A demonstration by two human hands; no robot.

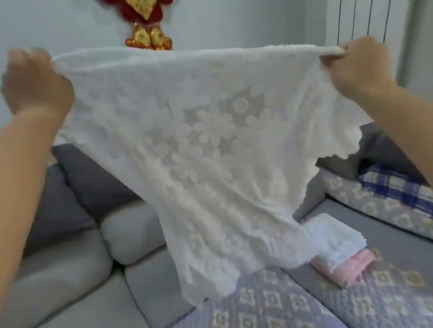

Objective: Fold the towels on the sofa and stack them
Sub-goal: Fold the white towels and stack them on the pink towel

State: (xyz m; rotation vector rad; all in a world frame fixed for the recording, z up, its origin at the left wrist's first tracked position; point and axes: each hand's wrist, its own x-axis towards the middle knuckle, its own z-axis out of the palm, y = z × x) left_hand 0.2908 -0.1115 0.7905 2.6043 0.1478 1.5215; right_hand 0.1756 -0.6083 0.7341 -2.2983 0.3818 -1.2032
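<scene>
A thin white towel (pixel 209 159) with a woven flower pattern hangs spread in the air above the sofa. My left hand (pixel 35 83) grips its upper left corner. My right hand (pixel 360 65) pinches its upper right corner. The towel's top edge is stretched between both hands and its lower end dangles just over the seat. Behind it, on the seat, lies a small stack of folded towels (pixel 336 252), white ones on top of a pink one (pixel 350 270), partly hidden by the hanging cloth.
The grey sofa (pixel 71 303) has a patterned lilac seat cover (pixel 259 319) and dark grey cushions (pixel 93 186) at the back. A blue checked cloth (pixel 408 189) lies on the right section. A red and gold ornament (pixel 143 10) hangs on the wall.
</scene>
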